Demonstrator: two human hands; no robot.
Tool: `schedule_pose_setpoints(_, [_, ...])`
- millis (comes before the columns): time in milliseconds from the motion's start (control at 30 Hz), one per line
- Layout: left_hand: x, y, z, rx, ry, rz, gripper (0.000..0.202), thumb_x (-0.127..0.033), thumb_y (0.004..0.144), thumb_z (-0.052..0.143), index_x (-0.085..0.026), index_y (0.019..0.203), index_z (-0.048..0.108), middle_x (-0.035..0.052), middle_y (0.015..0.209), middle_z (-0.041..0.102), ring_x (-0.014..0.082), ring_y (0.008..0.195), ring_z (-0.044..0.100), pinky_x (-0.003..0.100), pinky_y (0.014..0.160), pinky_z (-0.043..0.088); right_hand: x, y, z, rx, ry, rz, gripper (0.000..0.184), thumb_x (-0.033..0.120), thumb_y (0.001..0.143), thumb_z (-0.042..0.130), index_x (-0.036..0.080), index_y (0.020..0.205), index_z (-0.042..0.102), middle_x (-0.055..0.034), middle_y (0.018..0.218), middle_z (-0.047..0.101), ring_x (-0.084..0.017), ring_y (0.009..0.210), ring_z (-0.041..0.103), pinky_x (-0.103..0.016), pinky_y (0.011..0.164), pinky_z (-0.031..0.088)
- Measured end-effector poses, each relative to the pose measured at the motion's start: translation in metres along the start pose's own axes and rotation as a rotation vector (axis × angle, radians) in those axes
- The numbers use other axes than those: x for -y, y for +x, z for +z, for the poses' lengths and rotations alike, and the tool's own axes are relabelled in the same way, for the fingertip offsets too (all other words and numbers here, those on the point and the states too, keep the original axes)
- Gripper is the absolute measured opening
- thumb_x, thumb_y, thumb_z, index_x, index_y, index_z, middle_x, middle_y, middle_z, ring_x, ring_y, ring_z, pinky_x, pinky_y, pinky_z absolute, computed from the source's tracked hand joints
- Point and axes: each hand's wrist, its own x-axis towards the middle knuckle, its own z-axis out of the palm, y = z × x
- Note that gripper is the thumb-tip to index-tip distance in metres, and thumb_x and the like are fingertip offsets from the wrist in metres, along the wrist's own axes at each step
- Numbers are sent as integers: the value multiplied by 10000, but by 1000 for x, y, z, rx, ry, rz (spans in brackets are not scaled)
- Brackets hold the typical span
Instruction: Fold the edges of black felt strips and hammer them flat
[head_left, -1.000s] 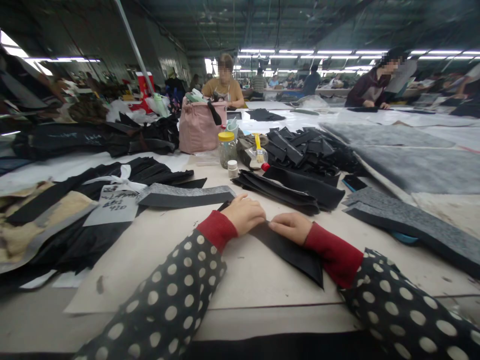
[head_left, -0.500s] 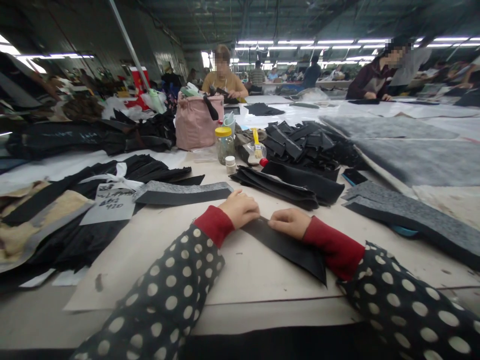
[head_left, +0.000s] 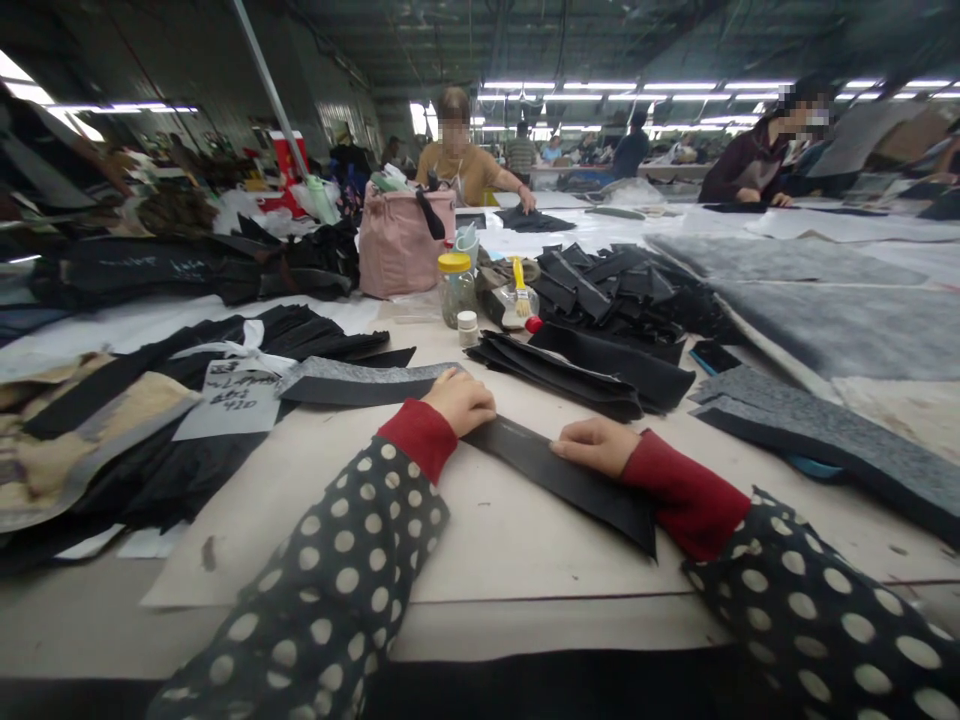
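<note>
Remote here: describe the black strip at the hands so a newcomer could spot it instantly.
On the pale worktable, two red-cuffed polka-dot sleeves reach in from the near edge. Between the left hand and right hand lies one flat black strip, running diagonally to a pointed corner. Unlike the stacked black pieces beyond, it lies alone, with no grey facing like the neighbouring strip.

A worktable (head_left: 525, 560) carries black fabric pieces (head_left: 555, 375) and grey felt (head_left: 817, 425).
</note>
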Motion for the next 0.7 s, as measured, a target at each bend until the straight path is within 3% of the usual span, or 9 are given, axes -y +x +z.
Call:
schedule_pose_setpoints(100, [5,1,1,-73,-120,12,166,-304,738,537,-161,700,613,29,763,603,168,785,500,329,812,349,1,1,0,25,190,13,375,525,628,561,152,644,528,35,546,473,-80,506,410,-227,487,338])
schedule_pose_setpoints(233, [1,1,-2,-98,-308,139,160,-295,705,566,-148,644,584,14,710,567,139,733,495,262,730,379,9,3,6,40,395,-12,393,486,604,619,147,798,584,0,732,604,-102,639,522,-242,632,412])
schedule_pose_setpoints(333, [-5,1,-2,-66,-464,157,169,-308,672,591,-146,622,577,1,680,549,127,701,495,249,700,385,14,7,13,5,415,9,362,475,596,636,141,728,593,25,614,582,-79,545,493,-223,552,393])
schedule_pose_setpoints(433, [-7,3,-2,-176,-795,-21,223,-358,653,614,-144,710,583,-8,685,549,106,660,506,233,665,402,13,11,17,-29,547,28,346,463,581,659,135,655,578,38,526,548,-60,464,456,-205,475,360])
schedule_pose_setpoints(600, [-3,4,-10,-656,-1553,-346,320,-461,718,551,-183,878,544,-6,823,553,54,625,529,188,615,453,7,12,6,-136,967,14,380,453,494,716,165,627,508,62,422,462,-48,356,384,-173,328,274])
schedule_pose_setpoints(667, [-7,5,-12,-634,-1709,-403,342,-492,729,532,-172,849,546,-3,781,556,55,597,537,178,575,466,9,10,1,-111,1097,-14,383,435,481,724,172,626,486,85,392,387,-30,319,299,-152,280,180])
schedule_pose_setpoints(700, [-11,5,-12,-542,-1744,-420,371,-517,729,519,-162,832,549,0,747,557,61,578,540,178,549,468,10,9,0,-94,1145,-26,379,418,480,727,172,633,482,93,392,360,-22,315,265,-142,274,144])
